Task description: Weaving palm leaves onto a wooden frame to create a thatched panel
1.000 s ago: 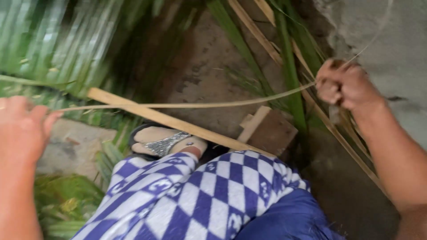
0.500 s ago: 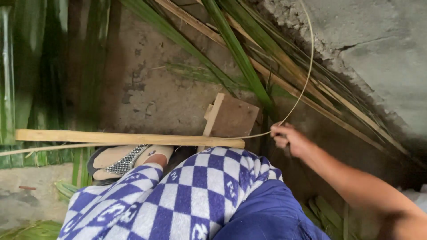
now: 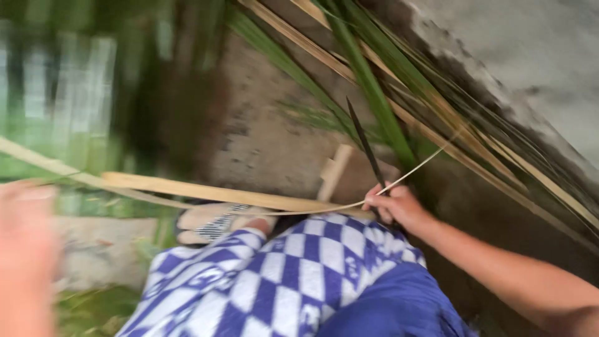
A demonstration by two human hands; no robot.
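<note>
Right hand (image 3: 395, 204) closed around a dark blade (image 3: 365, 145) pointing up and away, also pinching a thin pale strip (image 3: 187, 205). Left hand (image 3: 25, 249) blurred at the near left edge; fingers spread or closed, cannot tell. Strip long, narrow, yellowish, bowed, running from the right hand leftward toward the left hand. Beyond it, a wooden slat (image 3: 206, 192) over a sandalled foot (image 3: 215, 221). Above the right hand, green palm fronds (image 3: 374, 87). No containers seen.

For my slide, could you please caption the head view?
Right hand grips a dark blade and a thin pale strip above a checkered cloth.
</note>
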